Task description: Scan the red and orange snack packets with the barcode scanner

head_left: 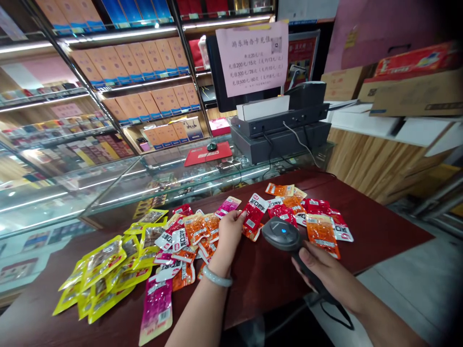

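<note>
We found the person standing at a dark red table (379, 226) in the lower half of the frame, with snack packets spread across it. The left hand (228, 230) lay near the centre, wrist banded by a pale bangle (217, 278), its fingers (239, 217) loosely spread and resting on the lower edge of a red packet (254, 214); we saw contact but no closed grip. The right hand (321, 271), lower right of centre, was closed around the handle of a dark scanner (281, 233), whose head pointed up and left toward the red packet and sat just beside it. A cord (338, 313) trailed from the handle past the wrist.

We noted yellow packets (104, 270) heaped at the lower left, orange packets (197, 231) mixed with red and white ones under and left of the left hand, and a pink packet (157, 306) at the bottom edge. A further orange packet (321, 234) lay right of the scanner, near more red ones.

Behind the table ran a glass counter (144, 183), carrying a red mat (208, 154) with a mouse (211, 146). At upper centre stood a till (282, 130) with a pink notice (251, 58) above it. Shelves (137, 62) of boxed goods filled the upper left, and cardboard boxes (415, 91) sat at the upper right.
</note>
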`<state>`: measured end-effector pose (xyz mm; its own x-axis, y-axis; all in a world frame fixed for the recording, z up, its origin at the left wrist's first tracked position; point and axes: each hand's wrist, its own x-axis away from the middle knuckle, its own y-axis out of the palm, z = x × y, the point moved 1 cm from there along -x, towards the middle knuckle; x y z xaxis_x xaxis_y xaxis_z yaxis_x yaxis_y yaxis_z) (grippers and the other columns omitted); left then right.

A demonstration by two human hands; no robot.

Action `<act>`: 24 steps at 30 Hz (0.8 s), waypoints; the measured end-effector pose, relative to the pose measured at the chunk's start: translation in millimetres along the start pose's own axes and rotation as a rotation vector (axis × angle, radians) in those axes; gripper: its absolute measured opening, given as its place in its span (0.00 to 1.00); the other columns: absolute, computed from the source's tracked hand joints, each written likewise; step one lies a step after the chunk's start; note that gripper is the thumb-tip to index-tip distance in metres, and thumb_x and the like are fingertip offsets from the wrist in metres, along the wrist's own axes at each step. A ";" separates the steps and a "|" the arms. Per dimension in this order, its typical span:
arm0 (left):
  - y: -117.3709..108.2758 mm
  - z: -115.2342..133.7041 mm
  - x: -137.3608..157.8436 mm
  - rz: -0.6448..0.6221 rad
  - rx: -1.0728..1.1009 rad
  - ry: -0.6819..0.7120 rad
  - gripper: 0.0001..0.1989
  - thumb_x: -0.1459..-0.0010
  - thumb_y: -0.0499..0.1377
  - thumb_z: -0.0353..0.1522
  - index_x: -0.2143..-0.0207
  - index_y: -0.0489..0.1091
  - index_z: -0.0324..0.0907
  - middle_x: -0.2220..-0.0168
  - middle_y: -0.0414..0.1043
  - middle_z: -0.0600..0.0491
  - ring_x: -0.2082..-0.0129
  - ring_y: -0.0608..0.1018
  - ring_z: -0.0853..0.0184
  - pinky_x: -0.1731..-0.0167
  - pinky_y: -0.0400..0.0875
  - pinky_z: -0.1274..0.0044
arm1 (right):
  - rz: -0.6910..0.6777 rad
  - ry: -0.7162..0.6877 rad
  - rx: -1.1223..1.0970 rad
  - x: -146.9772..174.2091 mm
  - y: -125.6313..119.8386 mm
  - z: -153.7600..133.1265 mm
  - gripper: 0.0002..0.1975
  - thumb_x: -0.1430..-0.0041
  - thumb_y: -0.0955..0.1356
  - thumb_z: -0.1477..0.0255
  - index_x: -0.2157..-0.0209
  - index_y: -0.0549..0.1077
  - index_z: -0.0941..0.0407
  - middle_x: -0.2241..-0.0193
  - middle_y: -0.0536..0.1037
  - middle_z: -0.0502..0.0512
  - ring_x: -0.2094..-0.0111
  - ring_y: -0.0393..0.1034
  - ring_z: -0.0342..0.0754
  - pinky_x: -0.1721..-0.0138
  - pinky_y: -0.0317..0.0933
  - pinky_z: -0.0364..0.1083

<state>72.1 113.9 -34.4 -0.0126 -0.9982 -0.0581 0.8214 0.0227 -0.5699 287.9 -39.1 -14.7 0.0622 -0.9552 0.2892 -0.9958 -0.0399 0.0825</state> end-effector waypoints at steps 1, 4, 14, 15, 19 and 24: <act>-1.1 -0.3 0.4 0.012 0.022 -0.002 0.18 0.40 0.54 0.44 0.74 0.72 0.41 0.80 0.68 0.58 0.79 0.68 0.71 0.76 0.59 0.79 | -0.025 -0.011 0.003 -1.3 2.4 0.5 0.28 0.47 0.68 0.41 0.65 0.70 0.52 0.76 0.69 0.46 0.78 0.61 0.43 0.78 0.57 0.42; -4.0 -0.6 1.1 0.032 0.080 -0.005 0.18 0.41 0.55 0.43 0.76 0.71 0.41 0.82 0.66 0.58 0.80 0.67 0.72 0.77 0.58 0.79 | -0.093 -0.062 0.034 -5.7 8.8 2.7 0.25 0.41 0.66 0.44 0.65 0.70 0.53 0.77 0.67 0.45 0.79 0.60 0.42 0.79 0.56 0.41; -54.1 0.2 -7.0 0.489 -0.005 -0.041 0.27 0.40 0.57 0.45 0.44 0.69 0.39 0.50 0.75 0.43 0.51 0.76 0.57 0.52 0.69 0.70 | -0.088 -0.052 0.107 -5.9 12.2 -4.5 0.26 0.42 0.65 0.42 0.64 0.69 0.53 0.77 0.66 0.45 0.79 0.60 0.43 0.78 0.56 0.42; -58.4 2.2 -5.4 0.599 -0.110 -0.041 0.33 0.41 0.58 0.45 0.38 0.62 0.39 0.42 0.68 0.40 0.42 0.70 0.54 0.45 0.65 0.67 | -0.093 -0.055 0.111 -5.9 11.6 -4.3 0.26 0.42 0.65 0.43 0.65 0.69 0.53 0.77 0.66 0.45 0.79 0.59 0.43 0.78 0.55 0.42; -49.0 11.7 4.7 0.569 -0.436 0.075 0.30 0.38 0.56 0.44 0.36 0.59 0.44 0.35 0.59 0.43 0.34 0.58 0.53 0.36 0.51 0.63 | -0.075 -0.040 0.087 -6.9 10.3 -0.3 0.26 0.42 0.66 0.43 0.65 0.69 0.53 0.77 0.66 0.45 0.79 0.59 0.42 0.78 0.55 0.42; -14.7 10.0 13.9 0.090 -0.736 0.143 0.28 0.45 0.61 0.50 0.49 0.71 0.41 0.46 0.69 0.39 0.45 0.68 0.47 0.44 0.60 0.59 | -0.025 -0.035 0.044 -7.9 11.0 3.7 0.27 0.45 0.67 0.42 0.67 0.69 0.54 0.78 0.66 0.45 0.80 0.59 0.42 0.79 0.54 0.42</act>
<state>65.6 99.1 -18.6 -0.0786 -0.9750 -0.2078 0.2300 0.1851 -0.9554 276.2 -33.0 -19.6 0.0856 -0.9634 0.2541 -0.9960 -0.0761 0.0467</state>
